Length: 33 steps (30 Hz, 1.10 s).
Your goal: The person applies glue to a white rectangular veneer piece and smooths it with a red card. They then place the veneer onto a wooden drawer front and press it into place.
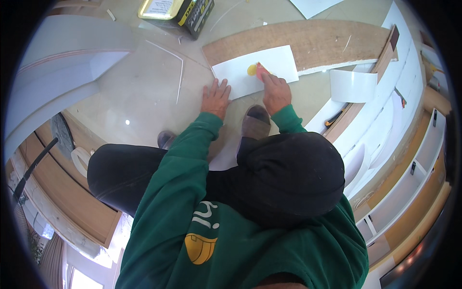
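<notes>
A white rectangular sheet [240,72] lies partly over a curved brown board [327,41] on the floor. A small patch of yellow paste [251,70] is on the sheet's middle. My right hand [276,94] is closed on a flat red spreader [261,71], its edge down on the sheet beside the paste. My left hand [215,98] rests with fingers spread, at the sheet's lower left corner. Some of its fingers touch the sheet or lie just beside it. The right fingers hide part of the spreader.
A yellow-and-black metal tin [178,14] stands at the far left. A curved white piece [353,85] sits to the right, near a wooden strip [387,58] and a dark-handled tool [333,119]. Thin white offcuts [180,79] lie on the floor. My shoe [255,123] is just below the sheet.
</notes>
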Tool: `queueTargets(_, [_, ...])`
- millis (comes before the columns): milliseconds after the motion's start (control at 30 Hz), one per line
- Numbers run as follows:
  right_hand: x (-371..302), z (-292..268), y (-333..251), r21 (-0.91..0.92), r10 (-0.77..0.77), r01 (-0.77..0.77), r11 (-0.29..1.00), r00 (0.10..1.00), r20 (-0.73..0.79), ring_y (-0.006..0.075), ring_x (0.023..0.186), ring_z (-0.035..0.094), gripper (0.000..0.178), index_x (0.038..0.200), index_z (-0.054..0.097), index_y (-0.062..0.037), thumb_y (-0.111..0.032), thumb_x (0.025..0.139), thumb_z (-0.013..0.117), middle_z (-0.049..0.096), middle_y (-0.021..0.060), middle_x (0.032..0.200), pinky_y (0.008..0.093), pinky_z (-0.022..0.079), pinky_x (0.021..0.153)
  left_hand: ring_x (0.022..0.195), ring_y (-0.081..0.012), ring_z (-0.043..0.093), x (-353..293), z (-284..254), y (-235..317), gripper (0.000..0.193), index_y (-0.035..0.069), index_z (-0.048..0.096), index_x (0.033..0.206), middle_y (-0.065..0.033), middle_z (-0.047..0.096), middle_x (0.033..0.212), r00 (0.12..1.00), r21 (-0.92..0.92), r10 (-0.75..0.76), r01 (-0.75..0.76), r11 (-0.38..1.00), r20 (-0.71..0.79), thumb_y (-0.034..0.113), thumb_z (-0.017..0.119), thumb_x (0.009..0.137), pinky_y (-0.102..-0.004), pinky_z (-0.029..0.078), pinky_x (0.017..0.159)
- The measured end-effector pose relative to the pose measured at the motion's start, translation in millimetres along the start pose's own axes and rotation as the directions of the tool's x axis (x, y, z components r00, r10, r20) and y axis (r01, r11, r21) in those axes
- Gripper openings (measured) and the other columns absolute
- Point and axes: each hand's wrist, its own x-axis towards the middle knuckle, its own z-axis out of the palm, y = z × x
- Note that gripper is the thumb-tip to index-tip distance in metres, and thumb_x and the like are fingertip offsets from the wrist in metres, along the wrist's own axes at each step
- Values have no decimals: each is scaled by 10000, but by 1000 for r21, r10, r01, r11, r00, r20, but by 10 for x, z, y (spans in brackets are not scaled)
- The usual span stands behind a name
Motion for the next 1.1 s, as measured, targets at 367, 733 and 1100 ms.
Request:
queueTargets(367, [36,34,-329,58,-67,60,997,989,129,283,938,586,363,1122,616,-73,-56,761,576,632,83,1072,411,468,785,1275,-280,425,-19,96,141,469,170,532,1322,-52,501,1309,987,45,-97,103,994,-131,251,625,869,-566,299,1047])
queueTargets(733, [343,199,-161,-51,-384,398,916,906,179,267,1107,523,392,1171,609,-83,-54,782,562,605,57,1185,425,390,930,1003,-241,536,-15,20,206,448,200,532,1330,-16,521,1281,984,24,-176,177,984,-31,223,574,884,-457,382,862])
queueTargets(1100, [479,221,-168,-33,-352,364,931,918,183,253,1077,534,425,1196,608,-94,-32,779,554,608,49,1192,419,401,896,897,-262,603,-4,12,187,454,192,504,1345,-32,502,1322,979,-39,-204,204,978,2,215,555,895,-441,440,780])
